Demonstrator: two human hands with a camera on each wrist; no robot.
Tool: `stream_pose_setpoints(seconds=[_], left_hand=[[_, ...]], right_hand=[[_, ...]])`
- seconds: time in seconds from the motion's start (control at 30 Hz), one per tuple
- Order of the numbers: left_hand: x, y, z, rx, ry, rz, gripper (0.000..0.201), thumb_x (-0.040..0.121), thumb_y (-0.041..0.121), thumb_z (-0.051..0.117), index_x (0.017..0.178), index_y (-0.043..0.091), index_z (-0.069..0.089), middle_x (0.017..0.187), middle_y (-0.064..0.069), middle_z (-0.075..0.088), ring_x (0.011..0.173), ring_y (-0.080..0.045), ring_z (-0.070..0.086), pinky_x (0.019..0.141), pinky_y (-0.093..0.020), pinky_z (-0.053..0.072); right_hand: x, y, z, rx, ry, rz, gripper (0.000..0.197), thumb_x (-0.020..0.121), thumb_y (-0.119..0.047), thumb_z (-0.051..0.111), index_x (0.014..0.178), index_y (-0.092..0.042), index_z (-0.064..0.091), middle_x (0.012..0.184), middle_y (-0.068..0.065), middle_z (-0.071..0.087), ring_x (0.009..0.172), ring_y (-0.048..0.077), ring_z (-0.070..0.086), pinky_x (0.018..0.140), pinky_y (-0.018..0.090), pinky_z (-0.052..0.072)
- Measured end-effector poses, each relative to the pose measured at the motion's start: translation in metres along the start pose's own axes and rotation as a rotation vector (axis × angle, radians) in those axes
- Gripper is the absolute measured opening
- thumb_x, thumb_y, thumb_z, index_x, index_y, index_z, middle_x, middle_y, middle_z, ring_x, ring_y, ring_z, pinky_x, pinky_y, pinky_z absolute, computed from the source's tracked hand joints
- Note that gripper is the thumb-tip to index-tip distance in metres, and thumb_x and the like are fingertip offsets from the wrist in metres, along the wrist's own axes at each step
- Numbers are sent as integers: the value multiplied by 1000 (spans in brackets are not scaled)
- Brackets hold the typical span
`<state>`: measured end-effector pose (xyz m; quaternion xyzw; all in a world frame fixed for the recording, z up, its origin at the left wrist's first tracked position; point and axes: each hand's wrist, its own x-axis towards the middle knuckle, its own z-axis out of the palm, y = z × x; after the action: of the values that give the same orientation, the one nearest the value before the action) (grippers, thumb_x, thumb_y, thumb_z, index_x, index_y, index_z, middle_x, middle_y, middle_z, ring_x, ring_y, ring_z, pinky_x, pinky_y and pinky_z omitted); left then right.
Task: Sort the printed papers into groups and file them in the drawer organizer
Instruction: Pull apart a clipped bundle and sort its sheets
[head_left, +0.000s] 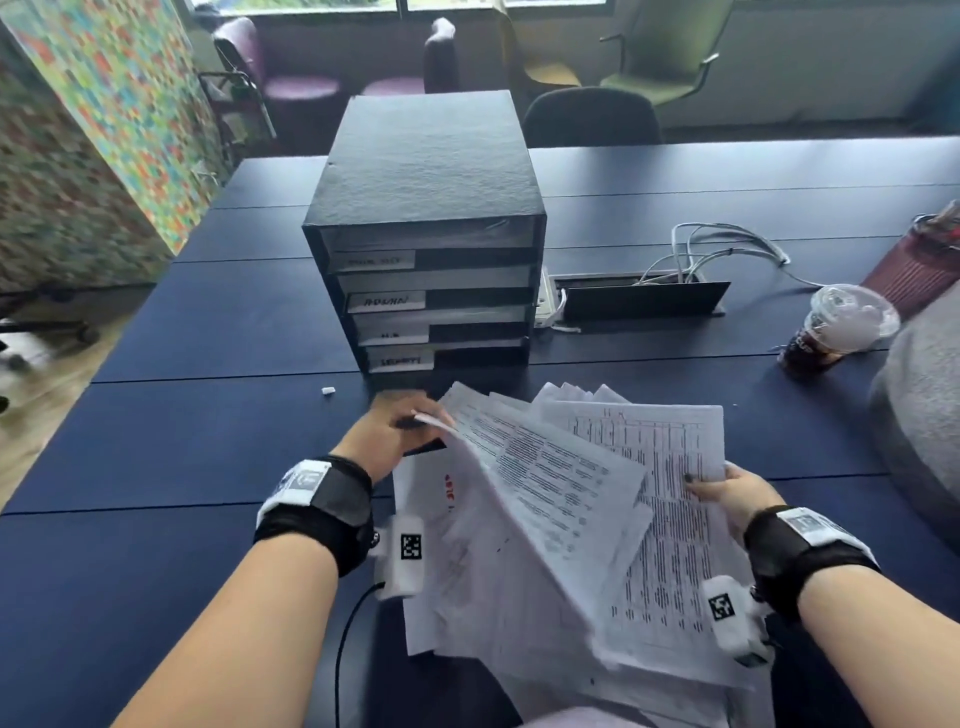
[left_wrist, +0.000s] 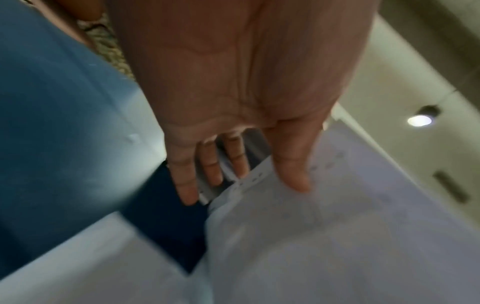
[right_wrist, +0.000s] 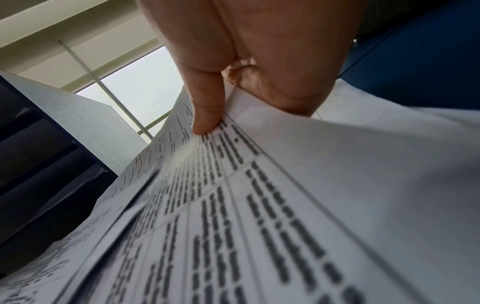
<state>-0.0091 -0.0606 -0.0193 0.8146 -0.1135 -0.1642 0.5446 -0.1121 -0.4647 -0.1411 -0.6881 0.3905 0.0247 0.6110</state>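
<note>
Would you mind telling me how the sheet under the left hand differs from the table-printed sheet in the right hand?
The left hand lifts its sheet by a far corner, so it arches; the right hand pinches the table sheet at its side edge, flatter. The first carries paragraph blocks, the second ruled columns. Both are white prints.

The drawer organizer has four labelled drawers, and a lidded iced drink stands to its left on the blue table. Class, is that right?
Wrong on one point: the lidded iced drink stands to the right of the drawer organizer, not its left, as the head view shows. The organizer does have four labelled drawers, and both stand on the blue table.
</note>
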Motion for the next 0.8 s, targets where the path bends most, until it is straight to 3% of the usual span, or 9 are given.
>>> stream_pose_setpoints(seconds=[0.13,0.27,0.37,0.43,0.53,0.6,0.67,0.77,0.8], left_hand=[[-4,-39,3,-252,247,-405,42,87,-13,39,90,18,66,78,-14,63,54,-19,59,50,-23,51],[-6,-63,-2,-433,385,-641,20,90,30,53,79,18,64,107,-26,65,91,-37,64,81,-48,54],[-11,-58,1,-678,360,-699,52,93,53,45,85,5,65,82,-18,68,68,-30,64,57,-36,52],[-16,-53,5,-491,277,-664,26,87,29,66,99,5,63,88,-18,67,66,-28,63,56,-37,55],[-11,-67,1,-132,321,-558,23,77,-6,69,90,12,61,102,-18,68,78,-25,60,81,-39,54],[-10,-64,-5,75,437,-487,24,80,-4,63,94,15,61,91,-9,66,76,-22,56,71,-28,46],[-12,-59,-12,113,556,-420,23,84,-2,53,92,17,61,81,-5,61,70,-22,53,60,-24,39],[-10,-56,-29,46,677,-373,24,86,2,43,86,18,61,75,-3,58,61,-18,48,52,-20,37],[-9,-55,-33,45,685,-355,25,85,1,43,85,18,62,74,-3,58,61,-18,48,53,-20,38]], right_hand=[[-8,-5,2,50,-21,-8,28,78,18,57,85,-9,59,54,-8,67,48,2,62,52,16,51],[-8,-4,3,76,-48,-21,24,77,14,61,91,-5,62,78,4,70,58,10,64,79,29,52],[-6,-3,2,81,-64,-20,27,78,14,60,98,-4,61,65,-3,70,57,10,63,76,29,52],[-8,-5,3,80,-65,-18,26,77,13,61,97,-4,62,71,1,71,55,8,64,75,29,52],[-13,-10,2,72,-74,-38,24,77,12,62,97,-1,63,87,11,69,59,10,64,76,28,51],[-18,-17,1,111,-85,-55,23,71,1,74,90,-5,64,95,15,67,58,9,65,68,23,54],[-19,-23,-5,147,-81,-55,55,45,-26,92,88,-7,64,80,4,72,54,6,65,59,20,54],[-18,-31,-16,191,-61,-66,70,44,-30,91,99,2,63,62,-4,71,53,8,65,55,22,55],[-19,-35,-20,216,-70,-79,80,28,-38,93,94,-2,64,62,-3,71,53,9,65,54,23,56]])
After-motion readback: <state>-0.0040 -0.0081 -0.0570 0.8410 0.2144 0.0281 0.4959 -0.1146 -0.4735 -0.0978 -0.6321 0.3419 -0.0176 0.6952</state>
